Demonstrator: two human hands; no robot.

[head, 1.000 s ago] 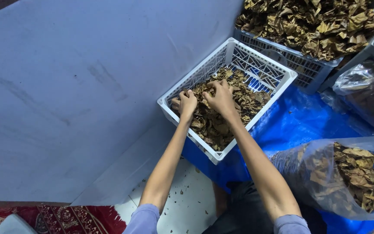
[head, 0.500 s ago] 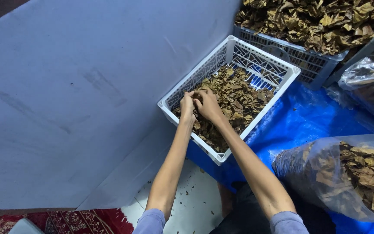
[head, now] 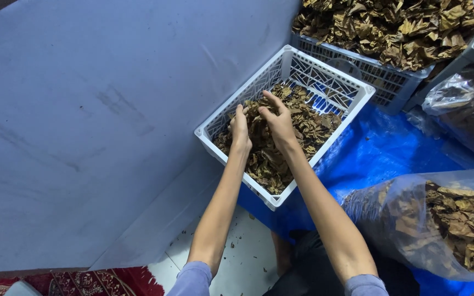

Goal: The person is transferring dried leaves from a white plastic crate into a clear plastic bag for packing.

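Head view: dried leaves (head: 303,123), brown, crumpled and brittle, half-filling a white lattice crate (head: 330,74) on a blue tarp (head: 379,153). Left hand (head: 240,129) and right hand (head: 277,121), fingers loosely curled, cup a clump of leaves between them above the heap.

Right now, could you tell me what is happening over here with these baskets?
A person is working both bare hands in a white plastic basket partly filled with dry brown leaves. The left hand and right hand are close together, gathering a bunch of leaves between them above the pile. The basket sits on a blue tarp beside a grey wall. A fuller grey crate of leaves stands behind, and a clear bag of leaves lies to the right.
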